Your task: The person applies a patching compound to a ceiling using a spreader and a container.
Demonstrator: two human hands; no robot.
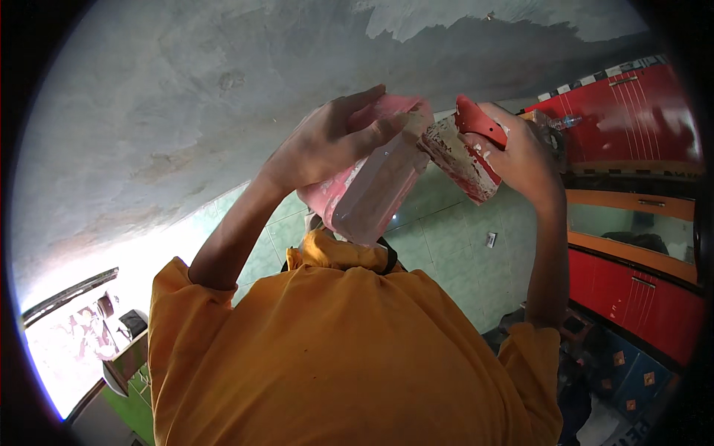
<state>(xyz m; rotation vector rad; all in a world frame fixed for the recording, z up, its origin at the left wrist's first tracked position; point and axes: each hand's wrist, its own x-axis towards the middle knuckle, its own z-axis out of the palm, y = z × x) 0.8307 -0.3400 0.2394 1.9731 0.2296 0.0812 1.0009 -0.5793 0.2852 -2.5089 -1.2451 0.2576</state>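
Both arms are raised toward the grey, patchy ceiling [223,89]. My left hand [327,141] grips a pink flat plaster board [372,189] smeared with pale putty, tilted down toward the orange shirt [335,357]. My right hand [524,156] holds a wide scraper with a red handle [480,123]. Its putty-caked blade [461,160] meets the top edge of the pink board. A lump of putty [416,123] sits where the two tools touch.
A whiter patch of ceiling [506,18] lies at the top right. Pale green wall tiles [446,238] run behind the hands. Red and orange cabinets [632,223] stand at the right, and a bright window [67,342] at the lower left.
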